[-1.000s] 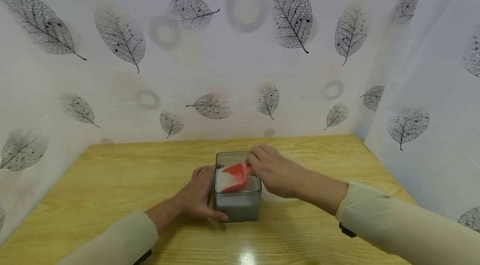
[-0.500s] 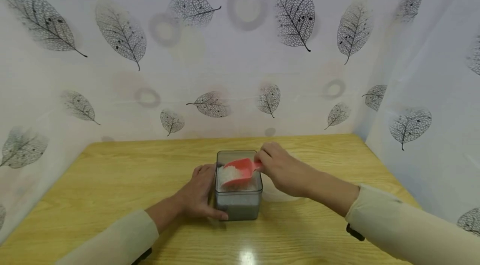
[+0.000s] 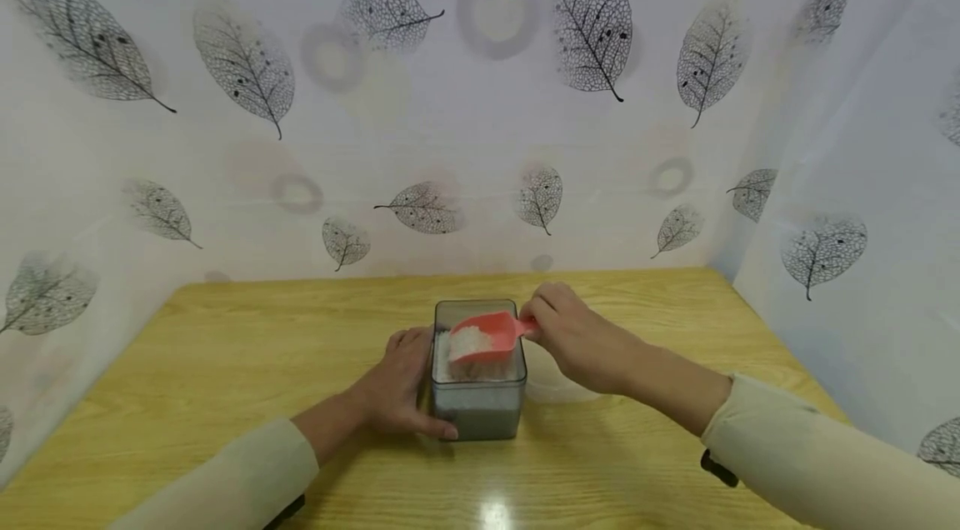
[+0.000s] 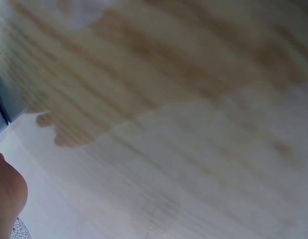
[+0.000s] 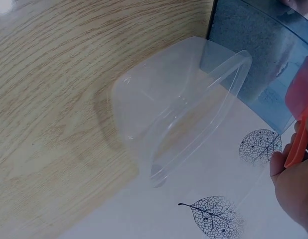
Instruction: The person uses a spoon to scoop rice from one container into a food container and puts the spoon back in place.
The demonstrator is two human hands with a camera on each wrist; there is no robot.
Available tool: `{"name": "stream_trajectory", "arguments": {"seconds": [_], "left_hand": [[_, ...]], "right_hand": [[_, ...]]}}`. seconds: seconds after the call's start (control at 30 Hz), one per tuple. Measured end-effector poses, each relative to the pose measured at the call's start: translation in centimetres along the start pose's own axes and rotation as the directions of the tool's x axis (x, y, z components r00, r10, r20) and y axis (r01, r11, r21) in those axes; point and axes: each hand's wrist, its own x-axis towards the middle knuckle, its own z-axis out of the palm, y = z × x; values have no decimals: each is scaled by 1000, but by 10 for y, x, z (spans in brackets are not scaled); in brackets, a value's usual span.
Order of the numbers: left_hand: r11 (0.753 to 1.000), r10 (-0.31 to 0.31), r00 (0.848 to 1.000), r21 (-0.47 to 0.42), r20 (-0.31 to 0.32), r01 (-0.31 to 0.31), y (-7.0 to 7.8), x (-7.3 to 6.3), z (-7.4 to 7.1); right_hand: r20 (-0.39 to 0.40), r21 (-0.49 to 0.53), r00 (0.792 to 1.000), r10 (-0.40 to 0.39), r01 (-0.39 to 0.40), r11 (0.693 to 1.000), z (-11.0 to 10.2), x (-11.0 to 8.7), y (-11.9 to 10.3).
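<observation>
In the head view a grey see-through plastic container [image 3: 480, 413], filled with white grains like rice, stands on the table. My left hand [image 3: 401, 384] holds its left side, thumb across the front near the lower edge and fingers toward the back. My right hand [image 3: 581, 338] grips the handle of a red scoop [image 3: 504, 337] from the right. The scoop is over the container's opening, with a heap of white grains [image 3: 471, 341] in its front. In the right wrist view the scoop's red handle [image 5: 299, 139] runs through the curled fingers.
A clear plastic bowl [image 5: 159, 94] stands right beside the container, on its right; in the head view it is partly behind my right hand. The wood-grain table [image 3: 300, 330] meets a leaf-patterned curtain [image 3: 480, 113] at the back and sides.
The scoop has risen out of the grains and shifted right and slightly back, levelling with grains in it. My right hand has moved with it. My left hand stays on the container.
</observation>
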Motion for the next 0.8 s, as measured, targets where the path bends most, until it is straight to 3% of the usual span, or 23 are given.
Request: {"name": "stream_trajectory", "arguments": {"seconds": [0.6,0.8], "left_hand": [[1000,-1,1000,-5,-10,1,-3,-1,-2],[999,35,999,-4,-25,-35,-2,1,-1]], "right_hand": [[-98,9,995,3,-3,1000,-15,-1,9],[-131,9,991,26,-25,1000,-21,-13,16]]}}
